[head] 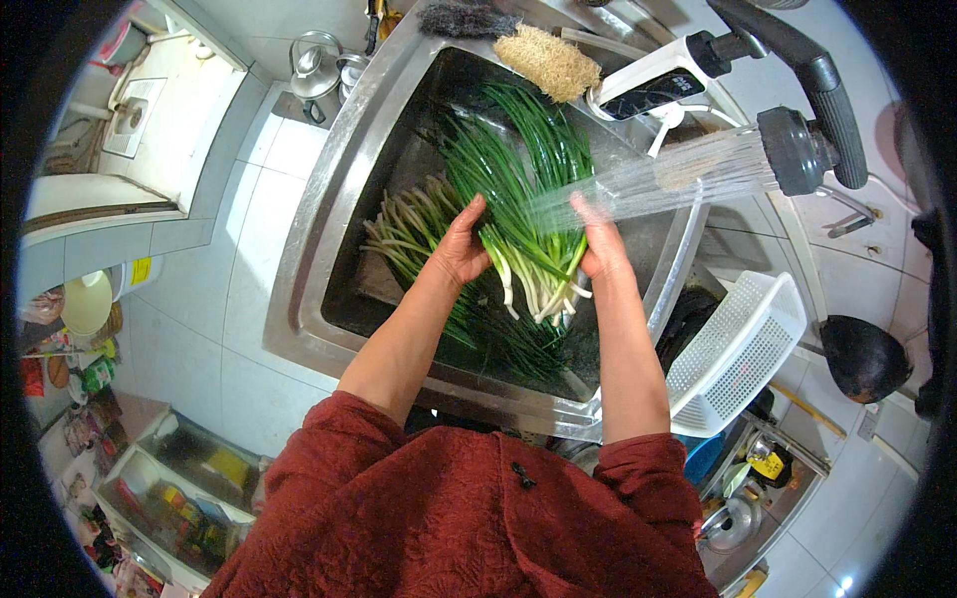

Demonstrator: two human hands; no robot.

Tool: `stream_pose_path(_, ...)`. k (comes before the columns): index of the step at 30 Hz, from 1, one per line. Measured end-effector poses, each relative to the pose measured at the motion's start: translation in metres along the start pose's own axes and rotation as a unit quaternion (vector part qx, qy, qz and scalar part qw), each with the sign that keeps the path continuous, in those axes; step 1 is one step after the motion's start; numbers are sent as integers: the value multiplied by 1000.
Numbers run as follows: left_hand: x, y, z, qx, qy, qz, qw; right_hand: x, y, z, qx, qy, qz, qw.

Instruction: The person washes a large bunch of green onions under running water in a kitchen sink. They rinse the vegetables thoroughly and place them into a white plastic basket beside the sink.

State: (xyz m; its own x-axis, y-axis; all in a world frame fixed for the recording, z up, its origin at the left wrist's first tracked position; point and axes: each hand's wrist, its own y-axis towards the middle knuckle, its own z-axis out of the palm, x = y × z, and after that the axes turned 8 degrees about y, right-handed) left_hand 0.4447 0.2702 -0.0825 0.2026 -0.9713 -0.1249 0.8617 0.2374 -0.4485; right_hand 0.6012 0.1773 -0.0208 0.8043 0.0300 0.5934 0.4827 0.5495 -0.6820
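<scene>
Between my two hands is a bunch of green onions, its white ends towards me and its long green leaves pointing away. My left hand grips the bunch from the left with the thumb up. On the right side, my right hand holds it, its fingers partly hidden behind the stalks. Water sprays from a black shower-type faucet head across the leaves and my right hand. More green onions lie in the stainless steel sink, to the left of and beneath the held bunch.
A loofah and a dark brush rest on the sink's far rim, beside a white faucet body with a display. A white perforated basket stands right of the sink. Further right hangs a black wok. A kettle is at far left.
</scene>
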Motion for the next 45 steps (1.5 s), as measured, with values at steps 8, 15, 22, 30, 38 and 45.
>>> stream_pose_path(8,-9,-15,2,-11,167,19,986,-13,-11,18,5,-130,49,990)
stream_pose_path(15,8,6,-5,26,5,-19,999,-35,-7,18,37,-74,-5,997)
stream_pose_path(22,12,1,0,-33,31,12,999,-36,-8,22,1,-78,7,997)
stream_pose_path(30,9,8,11,-61,75,21,995,-43,-12,12,48,-100,-18,994)
stream_pose_path(38,7,-7,26,-4,81,-3,997,-39,-10,15,38,-91,22,995)
stream_pose_path(45,26,-6,23,16,9,-3,1000,-41,-11,21,124,-413,-31,902)
